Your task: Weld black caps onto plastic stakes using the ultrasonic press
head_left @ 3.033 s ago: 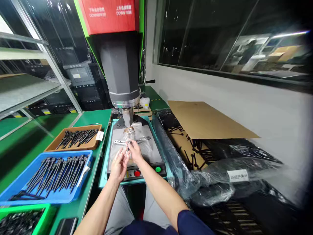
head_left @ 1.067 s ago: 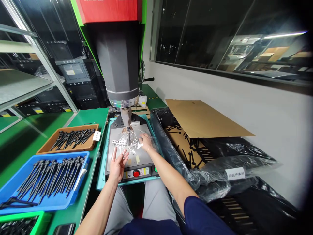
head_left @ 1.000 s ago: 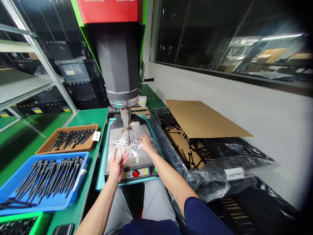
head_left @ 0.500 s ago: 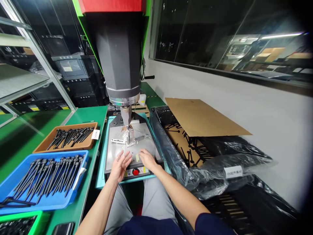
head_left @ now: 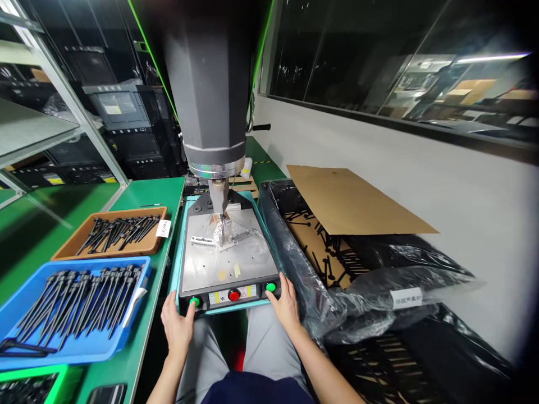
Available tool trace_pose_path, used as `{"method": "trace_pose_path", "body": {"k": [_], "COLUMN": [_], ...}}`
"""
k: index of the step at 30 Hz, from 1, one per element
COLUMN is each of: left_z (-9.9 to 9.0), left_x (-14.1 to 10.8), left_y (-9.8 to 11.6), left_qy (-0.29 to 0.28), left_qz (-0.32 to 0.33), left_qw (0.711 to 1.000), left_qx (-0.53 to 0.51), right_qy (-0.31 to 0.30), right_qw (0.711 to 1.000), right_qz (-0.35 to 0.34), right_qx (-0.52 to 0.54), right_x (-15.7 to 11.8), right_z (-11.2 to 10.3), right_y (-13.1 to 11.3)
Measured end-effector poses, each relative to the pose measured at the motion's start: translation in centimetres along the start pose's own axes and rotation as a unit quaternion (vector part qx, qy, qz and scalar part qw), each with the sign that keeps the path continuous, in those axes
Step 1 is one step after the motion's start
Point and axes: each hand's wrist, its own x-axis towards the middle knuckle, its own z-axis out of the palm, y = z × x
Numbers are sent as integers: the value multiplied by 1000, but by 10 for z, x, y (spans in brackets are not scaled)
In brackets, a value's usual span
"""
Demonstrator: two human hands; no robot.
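My left hand is at the front left corner of the machine base, its thumb on the left green button and its fingers spread along the side. At the opposite corner, my right hand has its thumb at the right green button, fingers stretched over the edge. Neither hand holds anything. Between them sits a red button. Above the metal base plate, the dark machine head ends in a metal tool over a shiny, foil-like wrapped fixture. Whatever lies inside the fixture cannot be made out.
On the left green bench stand a blue tray and a brown tray of black long-stemmed parts, a green bin and a phone. To the right, a plastic-lined box holds similar parts under a cardboard sheet.
Both hands have moved from above the base plate, near the fixture, back and outward to the two green buttons. The view has shifted slightly.
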Motion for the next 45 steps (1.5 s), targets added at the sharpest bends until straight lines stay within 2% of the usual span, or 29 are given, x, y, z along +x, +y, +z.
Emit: {"method": "trace_pose_path", "body": {"k": [4,9,15,22,25,28,31,34,38,40,43,45], "left_z": [5,4,1,2,-7,-12,-5,12,35,43,51,54], "left_x": [8,14,8,13,10,-5,-25,-35,-24,-14,-2,4], "left_y": [-21,-27,-26,-32,-29,-17,-1,17,41,55,77,87], "left_qy": [-77,-74,-66,-58,-63,-32,-64,-134,-170,-190,-212,-204], "left_qz": [-55,-44,-32,-33,-24,-12,0,-17,-97,-150,-217,-245], "left_qw": [996,996,997,997,996,998,994,976,940,903,833,804], "left_qx": [3,-29,-32,-47,-65,-51,-88,-172,-279,-355,-463,-501], "right_qy": [-5,0,-38,-7,-32,-56,-52,-38,-44,-57,-66,-62], "right_qw": [1000,998,994,995,994,991,991,991,987,982,979,979], "right_qz": [25,41,44,48,40,44,56,69,78,84,92,96], "right_qx": [12,46,87,86,100,112,108,104,135,158,171,170], "right_x": [-1,3,5,6,6,3,1,-1,-1,-1,-1,-1], "right_z": [12,8,-1,-2,-6,-9,-8,-4,-4,-5,-6,-5], "right_y": [6,6,5,3,5,7,4,0,-2,-1,-1,0]}}
